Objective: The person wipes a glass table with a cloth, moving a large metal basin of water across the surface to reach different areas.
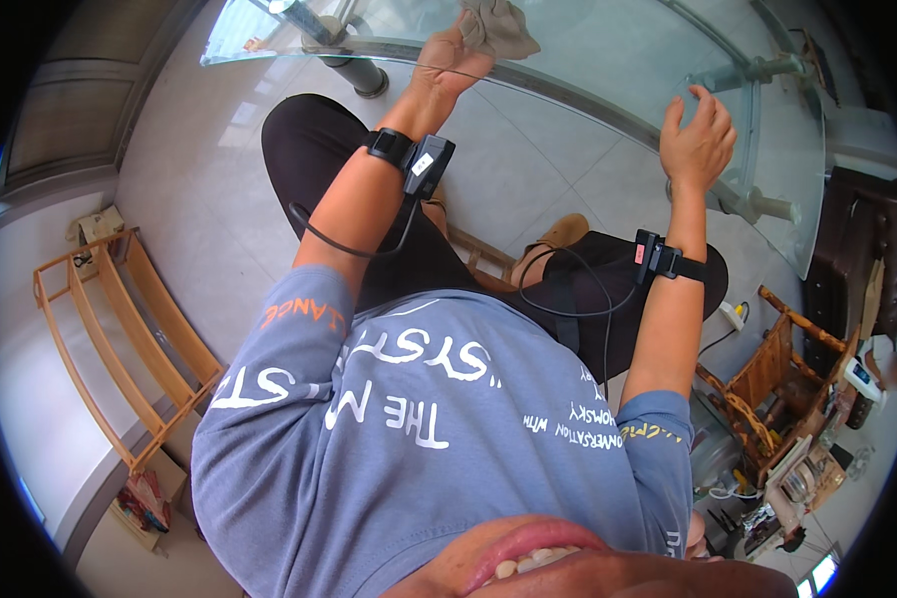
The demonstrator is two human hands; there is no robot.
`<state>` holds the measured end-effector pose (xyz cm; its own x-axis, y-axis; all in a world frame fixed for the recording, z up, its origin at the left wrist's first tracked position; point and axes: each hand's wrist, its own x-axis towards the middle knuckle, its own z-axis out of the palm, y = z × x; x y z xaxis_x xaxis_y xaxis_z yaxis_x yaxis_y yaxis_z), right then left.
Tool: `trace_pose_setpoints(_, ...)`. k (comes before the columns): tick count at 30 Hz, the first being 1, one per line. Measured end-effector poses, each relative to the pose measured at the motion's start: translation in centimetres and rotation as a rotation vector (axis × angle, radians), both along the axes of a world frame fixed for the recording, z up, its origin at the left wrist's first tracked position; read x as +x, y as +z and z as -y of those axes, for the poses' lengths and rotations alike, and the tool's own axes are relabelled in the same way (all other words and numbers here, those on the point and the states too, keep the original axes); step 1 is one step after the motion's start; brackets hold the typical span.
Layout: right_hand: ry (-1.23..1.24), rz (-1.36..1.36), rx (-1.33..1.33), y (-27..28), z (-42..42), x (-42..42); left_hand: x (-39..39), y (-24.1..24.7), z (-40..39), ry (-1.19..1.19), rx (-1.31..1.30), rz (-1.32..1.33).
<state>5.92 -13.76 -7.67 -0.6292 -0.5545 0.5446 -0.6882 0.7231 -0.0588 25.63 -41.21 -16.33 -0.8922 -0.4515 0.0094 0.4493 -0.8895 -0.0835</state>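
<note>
My left hand (452, 58), palm turned up, grips a crumpled grey-beige cloth (502, 31) at the near edge of a glass table (590, 56). The line of the glass edge crosses the palm; whether the hand is above or under the glass I cannot tell. To the right, my right hand (697, 142) shows its back, holds nothing, and has its fingers apart and slightly bent over the table's right part. Each forearm has a black strap with a small black device and a cable.
Metal table supports (355, 73) stand below the glass. A wooden rack (123, 329) is at the left. At the right are a wooden chair (762, 381), a dark leather sofa (841, 247) and a white power strip (732, 315). Cables loop over my legs.
</note>
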Motion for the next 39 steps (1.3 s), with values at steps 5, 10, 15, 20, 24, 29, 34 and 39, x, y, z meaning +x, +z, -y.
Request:
trace_pose_setpoints(5, -0.008, -0.005, -0.009, 0.0, -0.2, -0.2, 0.3, 1.3, -1.8, 0.060, -0.032, 0.143)
trace_pose_setpoints(10, -0.004, 0.019, -0.014, 0.3, 0.0, 0.0, -0.5, 0.2, -0.1, 0.071, -0.156, 0.054)
trace_pose_setpoints(15, -0.001, 0.013, -0.011, 0.2, 0.0, 0.2, -1.3, -1.8, 1.1, 0.129, -0.069, 0.146)
trace_pose_setpoints(20, -0.015, 0.053, -0.002, 0.4, 0.2, 0.7, -1.1, -3.0, 3.0, 0.037, 0.019, 0.032)
trace_pose_setpoints(24, -0.024, 0.022, -0.013, 0.2, -0.5, -0.1, -2.3, -0.6, 1.5, 0.048, 0.044, 0.128)
trace_pose_setpoints(29, 0.001, 0.032, -0.029, 0.0, 0.0, -0.1, 1.5, -3.2, -2.0, -0.194, 0.004, -0.152)
trace_pose_setpoints(34, -0.018, 0.054, -0.024, 0.1, -0.3, -0.1, 6.2, -0.4, -6.4, -0.224, 0.141, 0.126)
trace_pose_setpoints(39, -0.028, 0.039, -0.021, 0.0, -0.2, 0.1, 5.4, 0.2, -6.1, -0.208, 0.079, 0.181)
